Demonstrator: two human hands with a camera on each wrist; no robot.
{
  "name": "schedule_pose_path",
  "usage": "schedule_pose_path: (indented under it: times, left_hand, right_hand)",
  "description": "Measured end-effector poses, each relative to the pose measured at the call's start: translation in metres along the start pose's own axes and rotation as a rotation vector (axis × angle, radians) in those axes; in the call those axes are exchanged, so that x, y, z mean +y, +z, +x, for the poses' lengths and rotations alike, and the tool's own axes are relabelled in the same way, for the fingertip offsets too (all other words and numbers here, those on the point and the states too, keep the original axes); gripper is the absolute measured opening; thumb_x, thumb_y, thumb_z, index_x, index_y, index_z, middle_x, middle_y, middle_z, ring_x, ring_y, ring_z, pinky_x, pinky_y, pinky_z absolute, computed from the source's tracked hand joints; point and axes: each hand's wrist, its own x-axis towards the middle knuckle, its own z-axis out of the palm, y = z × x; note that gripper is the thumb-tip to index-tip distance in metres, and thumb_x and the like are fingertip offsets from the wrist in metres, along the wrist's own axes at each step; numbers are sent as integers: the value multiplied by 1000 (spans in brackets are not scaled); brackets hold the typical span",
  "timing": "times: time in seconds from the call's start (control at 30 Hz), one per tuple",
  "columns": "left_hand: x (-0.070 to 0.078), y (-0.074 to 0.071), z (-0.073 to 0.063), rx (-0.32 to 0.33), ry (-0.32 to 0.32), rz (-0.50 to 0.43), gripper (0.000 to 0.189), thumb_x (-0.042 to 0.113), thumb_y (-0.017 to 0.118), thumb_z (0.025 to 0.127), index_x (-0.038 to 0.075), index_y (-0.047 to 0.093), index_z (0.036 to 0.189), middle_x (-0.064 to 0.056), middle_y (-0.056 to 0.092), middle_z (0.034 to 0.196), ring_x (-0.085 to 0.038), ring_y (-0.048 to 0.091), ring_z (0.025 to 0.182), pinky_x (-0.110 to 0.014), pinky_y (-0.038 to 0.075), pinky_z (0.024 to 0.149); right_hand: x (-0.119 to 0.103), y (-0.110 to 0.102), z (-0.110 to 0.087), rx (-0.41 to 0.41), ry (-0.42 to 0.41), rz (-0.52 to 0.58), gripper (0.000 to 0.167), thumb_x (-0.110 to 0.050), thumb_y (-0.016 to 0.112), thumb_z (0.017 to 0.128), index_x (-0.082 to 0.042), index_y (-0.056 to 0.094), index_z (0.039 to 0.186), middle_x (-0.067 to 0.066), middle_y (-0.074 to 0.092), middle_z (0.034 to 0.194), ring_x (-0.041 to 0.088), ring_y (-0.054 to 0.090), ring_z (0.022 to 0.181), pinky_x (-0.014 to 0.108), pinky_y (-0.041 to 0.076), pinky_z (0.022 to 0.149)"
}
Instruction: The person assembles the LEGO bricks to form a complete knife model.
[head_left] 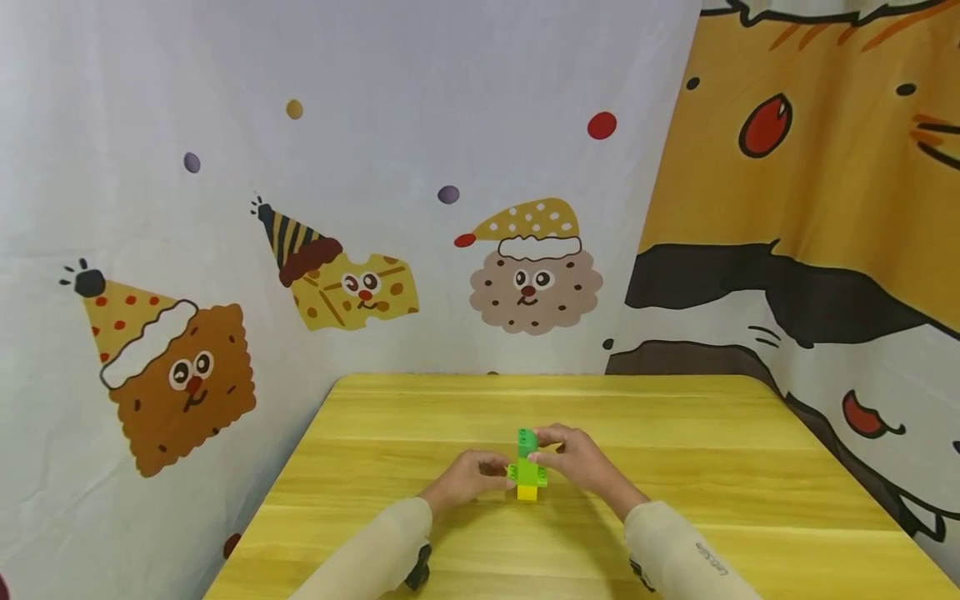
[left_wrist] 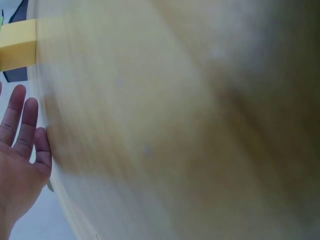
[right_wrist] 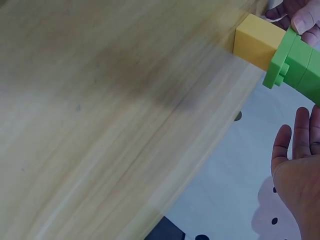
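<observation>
A small tower of toy building bricks [head_left: 528, 472] stands upright on the wooden table [head_left: 675, 433]. At its foot is a yellow brick [right_wrist: 257, 40]; above it a light green piece [right_wrist: 280, 62] juts out to both sides, and a darker green brick [head_left: 523, 442] tops it. My left hand [head_left: 472, 479] pinches the left end of the jutting piece with thumb and index finger. Higher up, my right hand [head_left: 577, 458] holds the dark green brick between thumb and index finger. In the left wrist view, the left hand's other fingers [left_wrist: 27, 122] stretch out beside the yellow brick.
Behind the table hangs a pale cloth [head_left: 420, 125] printed with cartoon biscuits and cheese. On its right is a large orange and black animal print [head_left: 825, 167]. The table's far edge lies close to the cloth.
</observation>
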Motion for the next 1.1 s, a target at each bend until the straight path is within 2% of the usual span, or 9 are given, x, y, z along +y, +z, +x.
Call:
schedule_pose_path:
  times: [0.4, 0.53, 0.77, 1.1]
  left_hand:
    - [1, -1, 0, -4, 20, -11, 27, 29, 76, 90, 18, 72, 115, 4, 67, 102, -15, 61, 95, -37, 52, 84]
    - [-1, 0, 0, -10, 18, -29, 24, 27, 76, 90, 18, 73, 112, 4, 67, 101, -16, 61, 96, -38, 52, 85]
    - [0, 2, -2, -13, -2, -47, 24, 27, 76, 89, 18, 72, 111, 3, 67, 101, -17, 61, 96, -37, 51, 85]
    - [3, 1, -3, -8, 1, -57, 31, 26, 76, 90, 17, 69, 118, 3, 67, 106, -19, 61, 97, -39, 52, 83]
  right_hand:
    - [4, 6, -5, 65, 16, 47, 40, -31, 73, 91, -11, 69, 126, -3, 65, 112, 21, 59, 106, 31, 51, 81]
    - [11, 8, -9, 55, 24, 46, 42, -31, 72, 92, -11, 67, 129, -3, 65, 112, 21, 59, 106, 31, 51, 82]
    - [26, 13, -17, 53, 28, 70, 44, -24, 72, 92, -6, 64, 132, 5, 66, 112, 27, 61, 105, 31, 51, 80]
    - [19, 10, -13, 104, 16, 115, 43, -22, 73, 92, -11, 64, 133, 10, 64, 124, 30, 60, 111, 33, 50, 84]
